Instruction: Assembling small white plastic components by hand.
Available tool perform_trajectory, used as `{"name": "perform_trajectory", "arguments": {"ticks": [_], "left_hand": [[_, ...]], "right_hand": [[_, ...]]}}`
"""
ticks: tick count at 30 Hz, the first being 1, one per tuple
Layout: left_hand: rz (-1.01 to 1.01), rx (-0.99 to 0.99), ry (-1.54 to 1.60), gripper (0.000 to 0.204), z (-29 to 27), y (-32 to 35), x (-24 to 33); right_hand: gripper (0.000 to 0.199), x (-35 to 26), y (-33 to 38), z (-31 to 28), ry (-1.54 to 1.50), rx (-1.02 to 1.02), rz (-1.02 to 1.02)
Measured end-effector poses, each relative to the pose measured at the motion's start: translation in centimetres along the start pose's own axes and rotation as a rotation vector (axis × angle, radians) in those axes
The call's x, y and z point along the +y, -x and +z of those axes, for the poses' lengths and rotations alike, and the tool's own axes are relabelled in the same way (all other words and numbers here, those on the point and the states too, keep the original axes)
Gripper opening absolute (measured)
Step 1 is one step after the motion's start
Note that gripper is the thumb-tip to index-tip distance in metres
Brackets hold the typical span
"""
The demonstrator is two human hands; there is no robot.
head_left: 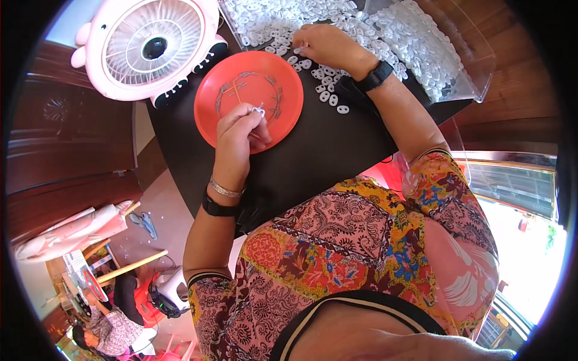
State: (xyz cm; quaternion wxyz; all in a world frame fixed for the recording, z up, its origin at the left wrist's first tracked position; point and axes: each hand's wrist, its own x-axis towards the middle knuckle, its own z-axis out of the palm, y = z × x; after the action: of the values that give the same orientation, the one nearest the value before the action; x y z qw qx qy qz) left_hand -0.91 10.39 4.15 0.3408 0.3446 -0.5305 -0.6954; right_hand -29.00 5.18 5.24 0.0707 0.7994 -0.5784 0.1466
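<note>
My left hand (239,135) is over the near edge of a red round plate (250,84) and pinches a small white plastic piece (259,111) between thumb and fingers. My right hand (328,45) reaches forward into a heap of small white plastic pieces (337,24) on the black table (319,144); its fingertips touch pieces at the heap's edge, and whether it grips one I cannot see. Both wrists carry black bands, and the left also a silver bracelet.
A pink and white desk fan (150,45) stands left of the plate. A clear plastic tray (463,66) holds more white pieces at the right. Loose pieces (328,96) lie right of the plate. A seated person (105,334) is at lower left.
</note>
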Motion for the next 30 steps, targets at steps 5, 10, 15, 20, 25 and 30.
{"name": "perform_trajectory", "arguments": {"ticks": [5,10,15,20,25,30], "left_hand": [[-0.043,-0.093,0.033,0.019,0.3,0.3,0.1],[-0.103,-0.165,0.059,0.018,-0.1,0.2,0.4],[-0.189,-0.335,0.023,0.018,0.7,0.7,0.8],[-0.146,-0.367,0.009,0.017,0.4,1.0,0.9],[0.002,-0.230,0.038,0.018,-0.2,0.6,0.6],[-0.050,-0.243,0.037,0.017,-0.1,0.0,-0.6]], "right_hand": [[0.014,-0.2,0.1,-0.6,-0.104,-0.022,0.043],[0.015,-0.2,0.0,-0.3,-0.174,0.025,0.041],[0.018,-1.0,0.0,-1.0,-0.190,-0.027,0.114],[0.015,-0.5,0.1,0.1,-0.088,0.092,-0.067],[0.016,-0.5,0.2,-0.2,-0.104,0.006,-0.020],[0.023,-2.8,-0.2,-2.7,-0.807,-0.181,0.173]]}}
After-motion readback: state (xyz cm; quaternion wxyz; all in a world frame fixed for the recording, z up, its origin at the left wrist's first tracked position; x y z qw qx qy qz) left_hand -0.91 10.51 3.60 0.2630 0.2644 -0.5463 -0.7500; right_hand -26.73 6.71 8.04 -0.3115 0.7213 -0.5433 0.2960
